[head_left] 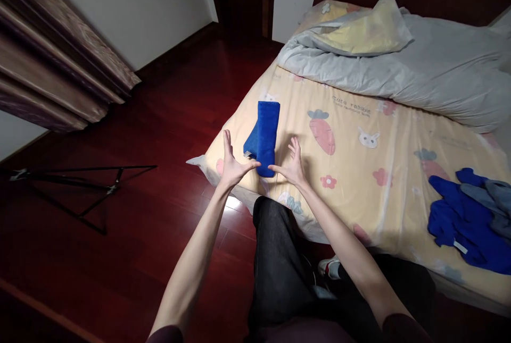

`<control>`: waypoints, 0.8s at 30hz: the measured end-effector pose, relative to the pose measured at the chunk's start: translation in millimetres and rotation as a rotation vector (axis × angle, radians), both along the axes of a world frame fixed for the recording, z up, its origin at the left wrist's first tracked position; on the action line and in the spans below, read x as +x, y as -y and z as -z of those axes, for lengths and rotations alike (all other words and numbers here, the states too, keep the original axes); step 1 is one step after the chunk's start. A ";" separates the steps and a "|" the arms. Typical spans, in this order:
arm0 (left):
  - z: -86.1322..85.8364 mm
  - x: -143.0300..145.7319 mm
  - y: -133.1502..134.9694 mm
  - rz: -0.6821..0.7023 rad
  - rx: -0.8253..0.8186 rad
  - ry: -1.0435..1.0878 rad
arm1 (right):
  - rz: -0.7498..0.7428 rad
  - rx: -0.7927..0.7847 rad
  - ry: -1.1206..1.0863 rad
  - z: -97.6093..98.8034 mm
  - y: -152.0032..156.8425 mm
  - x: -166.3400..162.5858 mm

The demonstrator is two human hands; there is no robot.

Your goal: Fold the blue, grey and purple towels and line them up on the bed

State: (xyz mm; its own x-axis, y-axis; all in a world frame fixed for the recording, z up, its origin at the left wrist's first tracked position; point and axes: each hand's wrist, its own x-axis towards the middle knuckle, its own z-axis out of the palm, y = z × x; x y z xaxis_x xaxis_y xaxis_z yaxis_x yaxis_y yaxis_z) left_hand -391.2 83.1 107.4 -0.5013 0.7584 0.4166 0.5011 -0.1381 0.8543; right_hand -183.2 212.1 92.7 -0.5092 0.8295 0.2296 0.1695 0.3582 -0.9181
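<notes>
A blue folded towel [268, 135] forms a narrow strip near the bed's corner. Behind its left side shows more blue cloth [250, 142] with a small pale label; I cannot tell if it is the same piece. To the left of the towel is my left hand [236, 167], its fingers raised and spread, the thumb pointing at the strip's near end. My right hand [294, 166] mirrors it on the other side, also open. Both thumb tips are at the towel's near end; whether they touch it I cannot tell. Neither hand grips anything.
The bed's yellow patterned sheet [355, 167] lies under the towel. Crumpled blue and grey cloths [465, 218] are on its right, a grey quilt [439, 61] and a pillow [367, 29] farther back. A black tripod [99, 194] stands on the dark red floor, near a curtain [59, 61].
</notes>
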 end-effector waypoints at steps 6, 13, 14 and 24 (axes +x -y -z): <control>0.2 27.5 -5.5 0.005 -0.156 -0.284 | 0.005 -0.121 -0.009 18.4 21.6 21.1; 37.2 76.6 -50.5 0.386 -0.416 -0.681 | -0.046 -0.245 0.105 31.0 136.6 143.9; 46.3 78.8 -54.6 0.386 -0.437 -0.688 | -0.056 -0.241 0.128 28.7 151.6 171.1; 54.8 60.7 -37.0 0.161 -0.487 -0.734 | 0.896 -0.078 0.185 5.1 163.7 498.5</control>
